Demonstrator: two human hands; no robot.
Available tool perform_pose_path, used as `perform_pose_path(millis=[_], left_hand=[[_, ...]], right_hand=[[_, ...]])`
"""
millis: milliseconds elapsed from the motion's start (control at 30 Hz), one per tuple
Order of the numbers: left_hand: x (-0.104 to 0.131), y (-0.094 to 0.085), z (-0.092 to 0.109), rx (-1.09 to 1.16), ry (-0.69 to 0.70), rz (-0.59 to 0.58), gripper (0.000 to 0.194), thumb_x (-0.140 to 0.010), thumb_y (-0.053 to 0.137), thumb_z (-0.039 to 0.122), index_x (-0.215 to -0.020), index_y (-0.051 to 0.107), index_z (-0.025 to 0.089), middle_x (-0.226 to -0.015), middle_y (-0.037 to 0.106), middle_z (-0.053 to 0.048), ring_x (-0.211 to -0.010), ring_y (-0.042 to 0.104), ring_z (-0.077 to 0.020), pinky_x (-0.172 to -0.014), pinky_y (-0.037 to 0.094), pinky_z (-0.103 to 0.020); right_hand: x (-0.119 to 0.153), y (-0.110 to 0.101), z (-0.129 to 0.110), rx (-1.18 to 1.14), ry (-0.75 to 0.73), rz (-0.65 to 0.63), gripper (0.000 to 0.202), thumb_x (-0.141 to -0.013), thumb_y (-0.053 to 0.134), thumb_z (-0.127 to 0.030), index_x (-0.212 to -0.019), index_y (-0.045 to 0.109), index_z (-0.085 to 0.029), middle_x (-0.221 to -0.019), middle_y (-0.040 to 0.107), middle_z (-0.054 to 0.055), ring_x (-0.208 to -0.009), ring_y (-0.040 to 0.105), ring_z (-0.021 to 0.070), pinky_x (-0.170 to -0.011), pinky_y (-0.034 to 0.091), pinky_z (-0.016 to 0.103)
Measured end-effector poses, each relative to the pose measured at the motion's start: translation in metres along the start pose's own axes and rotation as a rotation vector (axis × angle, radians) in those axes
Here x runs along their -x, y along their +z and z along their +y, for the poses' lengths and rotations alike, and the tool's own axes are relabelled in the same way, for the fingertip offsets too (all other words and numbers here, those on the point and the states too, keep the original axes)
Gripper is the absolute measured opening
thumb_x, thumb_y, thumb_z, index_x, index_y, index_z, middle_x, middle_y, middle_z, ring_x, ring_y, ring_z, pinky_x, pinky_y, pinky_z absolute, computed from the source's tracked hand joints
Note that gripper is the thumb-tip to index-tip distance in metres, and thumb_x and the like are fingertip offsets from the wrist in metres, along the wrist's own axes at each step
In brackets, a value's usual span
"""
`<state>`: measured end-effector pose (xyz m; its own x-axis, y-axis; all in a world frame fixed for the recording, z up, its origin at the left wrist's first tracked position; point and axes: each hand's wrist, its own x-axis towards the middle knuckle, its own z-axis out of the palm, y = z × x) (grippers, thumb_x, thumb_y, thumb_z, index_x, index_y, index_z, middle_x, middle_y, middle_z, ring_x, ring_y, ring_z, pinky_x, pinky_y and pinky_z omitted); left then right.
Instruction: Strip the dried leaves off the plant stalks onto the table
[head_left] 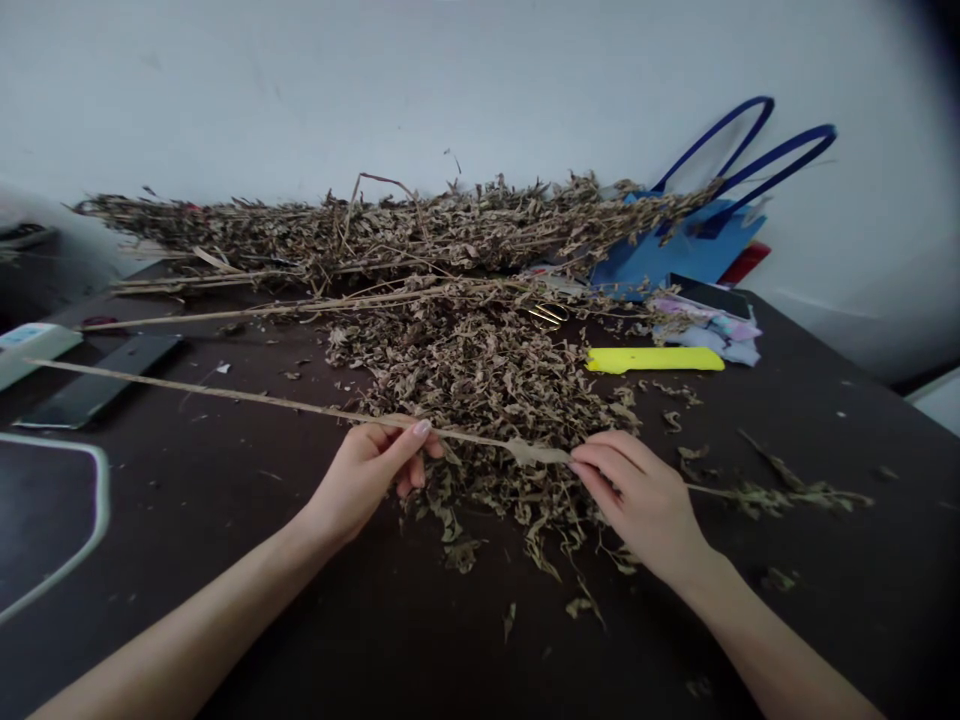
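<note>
Between the thumb and fingers of my left hand [386, 458] is a long dried plant stem [247, 396], running from the far left across the table. My right hand [649, 505] pinches the tip of a pale dried leaf [534, 453] lying along that stem. Whether those fingers also grip the stem is hidden. Past my right hand the leafy tip [787, 498] of the stem emerges. Beneath both hands spreads a heap of loose dried leaves [465, 375].
A large bundle of dried stalks [420, 235] lies along the wall. To the right are a blue bag [652, 260], a yellow-handled tool [655, 360] and a phone [709, 296] on cloth. A dark flat device [105, 378] and white power strip [34, 350] lie left, gold-rimmed scissors handles [550, 316] behind the heap.
</note>
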<state>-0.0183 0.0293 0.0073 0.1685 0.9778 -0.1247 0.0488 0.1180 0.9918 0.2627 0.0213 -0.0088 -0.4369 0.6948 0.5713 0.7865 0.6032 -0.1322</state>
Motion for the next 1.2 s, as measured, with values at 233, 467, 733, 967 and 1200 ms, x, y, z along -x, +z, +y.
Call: perform_pose_path(millis=[233,467,733,967,1200], left_hand=[[0.001,-0.001,0.000,-0.150,0.028,0.026,0.027,-0.085,0.052,0.035,-0.070,0.058,0.013,-0.044,0.049,0.005,-0.037,0.040,-0.0035,-0.036,0.031,-0.012],[0.001,-0.003,0.003,-0.201,0.057,0.050,0.020,-0.082,0.057,0.034,-0.081,0.061,0.014,-0.047,0.053,0.003,-0.035,0.039,-0.0039,-0.035,0.031,-0.014],[0.004,-0.003,0.005,-0.210,0.073,0.091,0.026,-0.079,0.061,0.033,-0.100,0.061,0.017,-0.051,0.054,0.003,-0.037,0.040,-0.0055,-0.035,0.031,-0.016],[0.008,0.002,0.004,-0.057,-0.024,-0.035,0.024,-0.079,0.060,0.037,-0.086,0.063,0.014,-0.047,0.047,0.004,-0.037,0.036,-0.0049,-0.034,0.024,-0.015],[0.016,0.013,0.004,0.015,-0.066,-0.099,0.026,-0.084,0.053,0.038,-0.083,0.061,0.013,-0.059,0.061,-0.002,-0.034,0.036,-0.0039,-0.031,0.021,-0.016]], right_hand=[[-0.002,-0.003,0.001,-0.063,0.079,-0.026,0.007,-0.086,0.050,-0.018,-0.088,0.057,-0.019,-0.089,0.057,0.003,-0.082,0.056,0.0136,-0.077,0.044,0.026],[-0.003,-0.005,0.003,-0.076,0.102,0.000,0.008,-0.087,0.049,-0.020,-0.087,0.058,-0.020,-0.087,0.058,0.004,-0.079,0.058,0.0146,-0.075,0.046,0.027],[-0.004,-0.006,-0.001,-0.065,0.091,0.005,0.008,-0.087,0.049,-0.018,-0.087,0.058,-0.020,-0.088,0.058,0.004,-0.081,0.057,0.0142,-0.075,0.046,0.027],[-0.001,-0.004,-0.007,-0.006,0.004,0.032,0.008,-0.085,0.051,-0.015,-0.090,0.057,-0.019,-0.090,0.058,0.005,-0.083,0.057,0.0148,-0.076,0.046,0.028],[0.002,-0.003,-0.022,0.001,-0.086,0.064,0.013,-0.084,0.052,-0.011,-0.093,0.058,-0.019,-0.088,0.059,0.006,-0.082,0.055,0.0169,-0.075,0.048,0.033]])
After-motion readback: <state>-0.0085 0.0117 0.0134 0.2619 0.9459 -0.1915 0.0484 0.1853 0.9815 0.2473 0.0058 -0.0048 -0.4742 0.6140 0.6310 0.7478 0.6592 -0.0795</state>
